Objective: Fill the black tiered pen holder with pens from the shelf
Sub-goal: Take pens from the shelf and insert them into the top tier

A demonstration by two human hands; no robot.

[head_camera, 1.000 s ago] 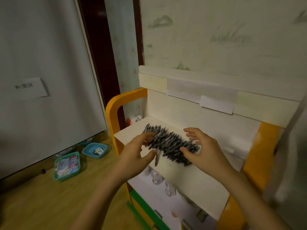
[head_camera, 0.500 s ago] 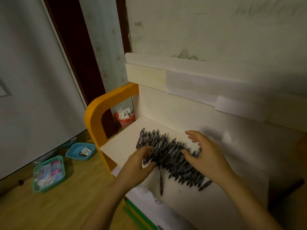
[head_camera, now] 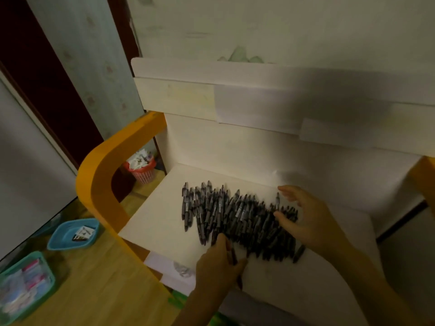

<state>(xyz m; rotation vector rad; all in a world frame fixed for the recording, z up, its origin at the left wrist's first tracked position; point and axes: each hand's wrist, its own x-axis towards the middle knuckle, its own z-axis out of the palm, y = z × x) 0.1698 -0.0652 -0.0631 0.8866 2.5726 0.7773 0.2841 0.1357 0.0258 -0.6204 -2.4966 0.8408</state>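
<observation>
A wide pile of dark pens (head_camera: pixel 237 217) lies on the white shelf board (head_camera: pixel 160 222). My left hand (head_camera: pixel 219 264) is at the pile's near edge, its fingers curled round one dark pen that points down toward me. At the pile's right end, my right hand (head_camera: pixel 306 217) rests on the pens with its fingers spread and only slightly bent. The black tiered pen holder is not in view.
An orange curved side frame (head_camera: pixel 103 180) borders the shelf on the left. Behind it stands a red basket (head_camera: pixel 142 170) of scraps. On the wooden floor at left are a blue tray (head_camera: pixel 73 234) and a green tray (head_camera: pixel 26 285).
The camera has moved closer and tipped down over the shelf. My left hand has drawn back toward the near edge with a pen. My right hand stays on the pile's right end.
</observation>
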